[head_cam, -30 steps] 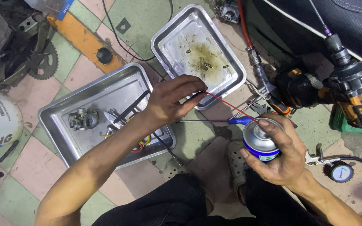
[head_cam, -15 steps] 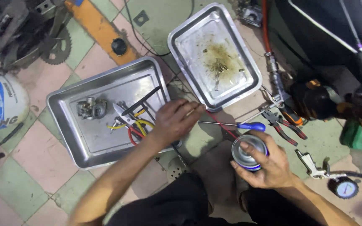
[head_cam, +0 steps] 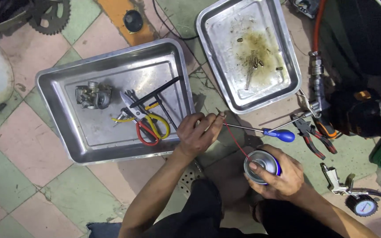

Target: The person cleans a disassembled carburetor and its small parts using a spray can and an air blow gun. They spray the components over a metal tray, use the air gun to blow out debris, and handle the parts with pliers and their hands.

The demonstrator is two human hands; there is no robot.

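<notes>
Tiles of pink and green cover the floor (head_cam: 18, 163), and all the things lie on it. From the head view I see my right hand (head_cam: 275, 174) wrapped around a blue spray can (head_cam: 261, 166), with one finger on its top. A thin red straw (head_cam: 236, 141) runs up from the can to my left hand (head_cam: 198, 132), which pinches a tiny part I cannot make out at the straw's tip. Both sit just past the lower right corner of the big tray (head_cam: 49, 88), which holds a small metal engine part (head_cam: 92, 94) and some tools. A blue-handled screwdriver (head_cam: 267, 132) lies between my hands. I think the spray goes best in short puffs, with the straw tip kept right on the part and the left hand steady.
</notes>
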